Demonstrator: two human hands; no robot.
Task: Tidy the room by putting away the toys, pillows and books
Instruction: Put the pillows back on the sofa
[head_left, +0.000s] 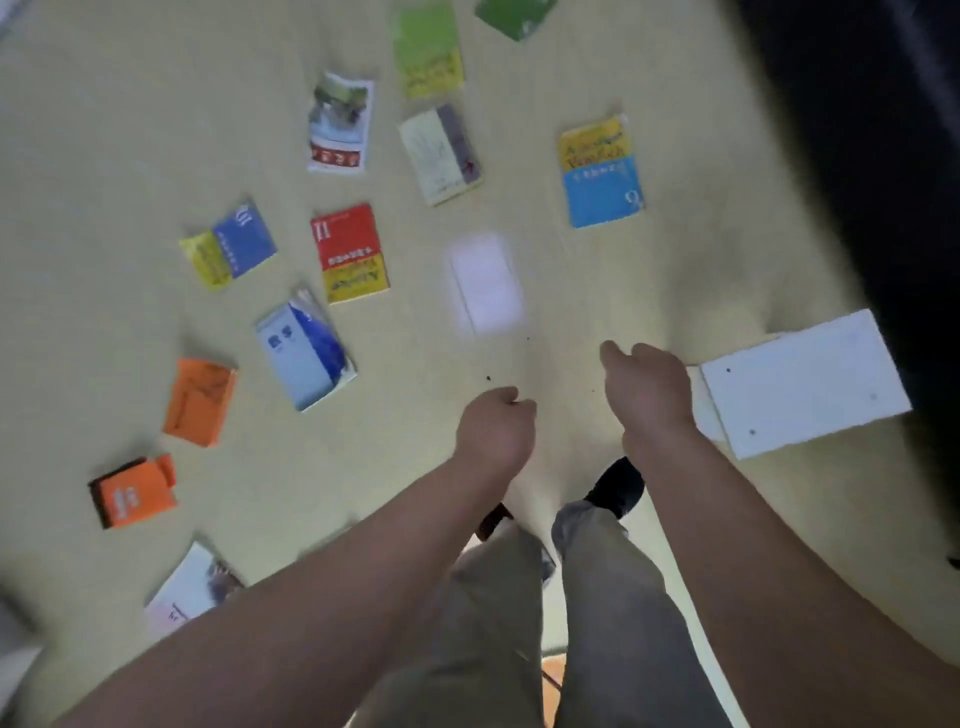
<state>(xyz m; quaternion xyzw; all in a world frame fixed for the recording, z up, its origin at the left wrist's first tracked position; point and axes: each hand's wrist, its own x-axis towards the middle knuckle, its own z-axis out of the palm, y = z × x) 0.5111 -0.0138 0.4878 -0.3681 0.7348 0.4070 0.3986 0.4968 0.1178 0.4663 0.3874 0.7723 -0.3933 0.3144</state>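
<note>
Head | beige floor (104, 130) | books (349, 252) scattered flat | white board (800, 382) at right

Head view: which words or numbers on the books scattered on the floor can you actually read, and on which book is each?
"11": on the red-and-yellow book, in its red part.
"6": on the right blue-and-yellow book, in a corner of its blue part.
Left blue-and-yellow book: a white number, too blurred to read.
Titles on these and all other covers: too blurred to read.
</note>
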